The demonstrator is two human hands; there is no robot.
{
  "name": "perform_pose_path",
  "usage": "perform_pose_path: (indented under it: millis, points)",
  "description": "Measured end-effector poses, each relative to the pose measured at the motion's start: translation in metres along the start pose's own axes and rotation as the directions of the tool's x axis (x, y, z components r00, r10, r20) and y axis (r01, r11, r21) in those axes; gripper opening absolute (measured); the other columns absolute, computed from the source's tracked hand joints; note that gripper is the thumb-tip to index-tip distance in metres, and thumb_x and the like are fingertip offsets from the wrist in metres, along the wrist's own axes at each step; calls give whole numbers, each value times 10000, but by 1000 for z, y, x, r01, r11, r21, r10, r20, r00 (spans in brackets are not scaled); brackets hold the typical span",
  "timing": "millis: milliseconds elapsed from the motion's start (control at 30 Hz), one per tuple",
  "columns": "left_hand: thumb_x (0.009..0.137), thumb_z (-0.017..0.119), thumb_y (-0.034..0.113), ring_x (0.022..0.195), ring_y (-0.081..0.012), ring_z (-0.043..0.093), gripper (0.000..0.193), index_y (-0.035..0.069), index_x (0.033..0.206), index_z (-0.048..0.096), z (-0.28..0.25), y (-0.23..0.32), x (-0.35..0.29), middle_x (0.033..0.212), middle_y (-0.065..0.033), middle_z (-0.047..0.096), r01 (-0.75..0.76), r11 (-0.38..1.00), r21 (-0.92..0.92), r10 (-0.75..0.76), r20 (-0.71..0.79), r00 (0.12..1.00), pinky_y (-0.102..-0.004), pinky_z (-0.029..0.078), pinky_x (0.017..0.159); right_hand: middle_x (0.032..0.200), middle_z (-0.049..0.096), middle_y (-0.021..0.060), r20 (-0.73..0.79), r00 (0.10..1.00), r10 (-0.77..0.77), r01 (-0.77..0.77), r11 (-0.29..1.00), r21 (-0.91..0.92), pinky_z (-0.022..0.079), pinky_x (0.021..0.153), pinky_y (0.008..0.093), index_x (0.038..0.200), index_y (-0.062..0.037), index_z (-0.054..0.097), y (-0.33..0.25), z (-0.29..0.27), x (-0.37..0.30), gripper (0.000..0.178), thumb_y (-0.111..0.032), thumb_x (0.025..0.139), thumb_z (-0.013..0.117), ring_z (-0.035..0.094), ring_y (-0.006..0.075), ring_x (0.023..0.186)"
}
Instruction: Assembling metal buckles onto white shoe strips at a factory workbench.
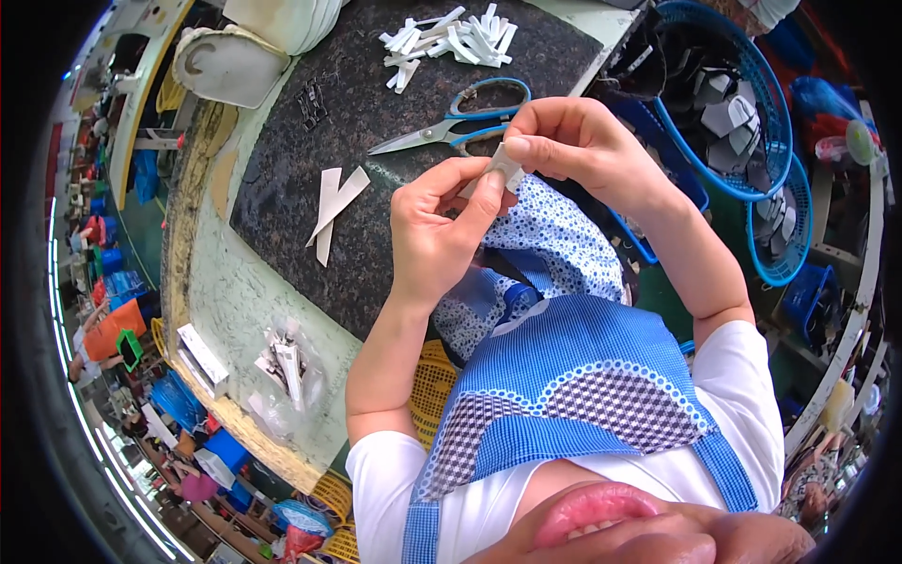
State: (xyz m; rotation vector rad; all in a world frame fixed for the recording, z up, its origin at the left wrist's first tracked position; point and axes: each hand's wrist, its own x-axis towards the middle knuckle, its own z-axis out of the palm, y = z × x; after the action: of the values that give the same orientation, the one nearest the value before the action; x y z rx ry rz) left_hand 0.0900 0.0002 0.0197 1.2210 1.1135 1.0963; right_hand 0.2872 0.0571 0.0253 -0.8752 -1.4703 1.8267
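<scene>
Between my two hands is a small off-white strip (505,165), bent or folded at the fingertips; its material is unclear. My left hand (440,218) pinches its lower part between thumb and fingers. With thumb and forefinger, my right hand (578,146) grips its upper end. Just beyond the hands, blue-handled scissors (442,127) lie on the dark speckled slab (310,221), blades pointing left. Two longer pale strips (336,209) cross each other on the slab, left of my left hand. A loose pile of short white strips (456,39) sits at the far end.
Blue plastic baskets (785,141) with dark and grey pieces stand at the right. Pale curved shapes (230,66) lie at the far left. A clear bag of strips (287,367) and a white box (202,359) rest on the near-left tabletop, by a yellow basket (432,381).
</scene>
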Motion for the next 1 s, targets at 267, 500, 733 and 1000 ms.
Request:
perform_pose_path:
  millis: [267, 500, 733, 1000]
  points:
    - [939, 635, 72, 718, -88, 668, 94, 6, 1000, 661, 16, -14, 6, 797, -40, 704, -99, 992, 76, 109, -146, 983, -210, 522, 647, 767, 627, 74, -251, 843, -476, 335, 829, -448, 500, 619, 276, 903, 15, 649, 16, 35, -16, 67, -26, 866, 687, 635, 146, 702]
    - [966, 564, 18, 736, -69, 596, 59, 52, 1013, 557, 0, -18, 2, 874, -21, 636, -275, 958, 87, 263, 129, 956, -216, 485, 680, 808, 651, 38, -205, 938, -281, 217, 934, -285, 480, 618, 245, 909, 19, 694, 10, 14, -17, 99, -76, 900, 669, 593, 70, 719]
    - [929, 638, 81, 651, -46, 552, 125, 15, 1034, 618, 6, -12, -4, 783, -12, 623, -49, 998, 35, 47, 58, 997, -206, 446, 596, 740, 632, 67, -122, 932, -341, 215, 792, -571, 478, 582, 253, 891, 6, 657, -7, 6, -17, 77, -44, 833, 651, 575, 83, 634]
    - [934, 658, 176, 629, -15, 536, 170, 11, 973, 661, 4, -15, 1, 703, 26, 615, 24, 993, 112, -28, 39, 999, -196, 420, 553, 872, 668, 38, -290, 939, -187, 153, 979, -134, 469, 652, 201, 951, 23, 672, 17, 4, -18, 194, -168, 919, 685, 596, 48, 778]
